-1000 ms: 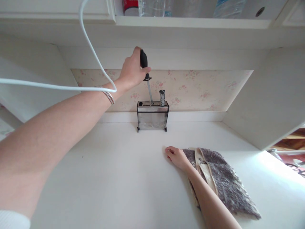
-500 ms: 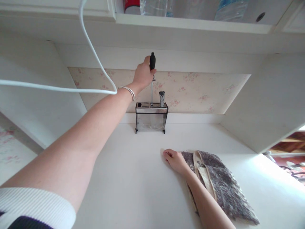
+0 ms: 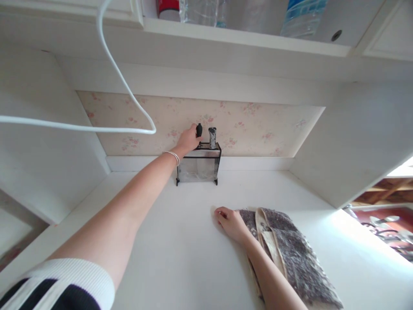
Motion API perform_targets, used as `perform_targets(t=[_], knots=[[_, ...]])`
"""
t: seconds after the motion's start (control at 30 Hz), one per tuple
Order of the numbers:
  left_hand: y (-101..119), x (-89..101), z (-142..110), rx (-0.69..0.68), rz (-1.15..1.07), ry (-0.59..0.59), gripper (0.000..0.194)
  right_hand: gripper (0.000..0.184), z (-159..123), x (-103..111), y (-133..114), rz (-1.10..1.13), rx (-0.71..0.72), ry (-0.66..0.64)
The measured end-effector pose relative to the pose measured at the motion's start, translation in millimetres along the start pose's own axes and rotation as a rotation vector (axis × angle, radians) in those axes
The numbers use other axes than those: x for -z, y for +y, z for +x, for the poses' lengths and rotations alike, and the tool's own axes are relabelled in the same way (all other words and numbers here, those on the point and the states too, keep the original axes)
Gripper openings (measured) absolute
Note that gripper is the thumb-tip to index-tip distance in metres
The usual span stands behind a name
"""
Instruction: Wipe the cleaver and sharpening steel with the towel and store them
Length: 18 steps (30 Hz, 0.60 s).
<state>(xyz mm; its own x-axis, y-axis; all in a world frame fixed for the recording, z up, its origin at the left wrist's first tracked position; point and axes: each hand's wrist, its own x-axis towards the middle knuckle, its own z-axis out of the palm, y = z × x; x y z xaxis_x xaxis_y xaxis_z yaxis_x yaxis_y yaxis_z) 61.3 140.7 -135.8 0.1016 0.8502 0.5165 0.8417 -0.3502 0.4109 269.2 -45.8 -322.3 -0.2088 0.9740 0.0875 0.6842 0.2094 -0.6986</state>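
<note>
My left hand is closed around the black handle of a sharpening steel. The handle stands upright just above the top of a knife block, and its rod is out of sight inside. This block has a black frame, a metal top and clear sides, and a second handle, mottled grey and black, sticks up from its right end. Lower down, my right hand rests on the counter with its fingers curled in and nothing visible in them. Its wrist lies against a folded grey-brown towel with beige edging.
A white cable hangs across the upper left. Overhead, an open cabinet shelf holds a red can and clear plastic bottles. White panels flank the counter, with flowered wallpaper behind.
My left hand has lowered the sharpening steel, so its rod, visible before, has gone down into the knife block. The right hand keeps its place by the towel. The view has shifted slightly.
</note>
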Motion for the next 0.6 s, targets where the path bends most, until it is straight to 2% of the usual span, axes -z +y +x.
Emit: perform_targets(t=[0.27, 0.43, 0.5, 0.6], knots=[[-4.1, 1.1, 2.1, -0.059, 0.029, 0.028, 0.044, 0.030, 0.1, -0.9, 2.1, -0.005, 0.004, -0.001], [-2.7, 1.6, -6.3, -0.061, -0.030, -0.002, 0.041, 0.032, -0.2, -0.1, 0.0, -0.012, 0.000, -0.009], [-1.9, 4.1, -12.8, -0.065, -0.043, 0.042, 0.036, 0.032, -0.1, 0.0, -0.5, -0.012, -0.003, -0.009], [-6.9, 12.5, -23.9, -0.127, -0.054, 0.191, 0.028, 0.031, 0.2, -0.8, 0.5, -0.018, -0.005, -0.008]])
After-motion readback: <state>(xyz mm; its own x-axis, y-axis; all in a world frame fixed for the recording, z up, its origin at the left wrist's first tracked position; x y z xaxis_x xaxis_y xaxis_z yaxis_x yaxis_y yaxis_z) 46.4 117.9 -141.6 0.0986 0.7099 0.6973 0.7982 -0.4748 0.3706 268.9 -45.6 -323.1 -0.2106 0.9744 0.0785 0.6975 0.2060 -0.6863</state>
